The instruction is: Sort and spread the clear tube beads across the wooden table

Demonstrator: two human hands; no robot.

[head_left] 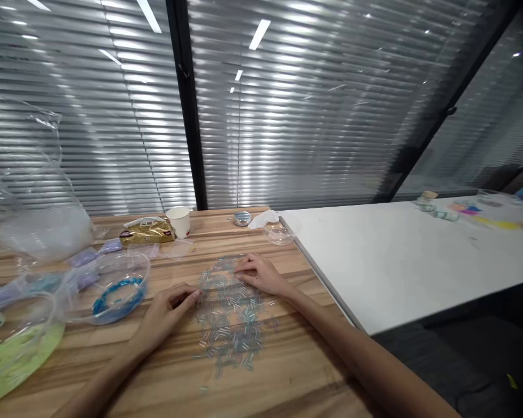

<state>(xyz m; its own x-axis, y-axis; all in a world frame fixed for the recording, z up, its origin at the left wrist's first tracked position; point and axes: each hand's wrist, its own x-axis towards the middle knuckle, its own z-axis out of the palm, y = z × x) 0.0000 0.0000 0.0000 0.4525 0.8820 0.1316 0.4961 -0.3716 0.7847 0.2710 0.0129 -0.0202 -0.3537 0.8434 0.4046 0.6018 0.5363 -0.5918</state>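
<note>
Small clear and bluish tube-shaped pieces (237, 302), like short cut straws or bugle beads, lie scattered over the wooden table (296, 371). My left hand (168, 310) rests at the left edge of this spread, thumb and fingers drawn together at the tips. At the upper right edge, my right hand (264, 274) has its fingers bent in and pressed together, low over the pieces. A faint clear curved outline shows among the pieces between both hands; I cannot tell what it is. Whatever either hand pinches is too small or hidden to name.
Left stand a clear tub with blue pieces (119, 299) and one with yellow-green material (21, 354). Behind are a gold packet (147, 231), a paper cup (178, 222), a round tin (242, 218) and a clear bowl (280, 234). A white table (396, 255) adjoins on the right.
</note>
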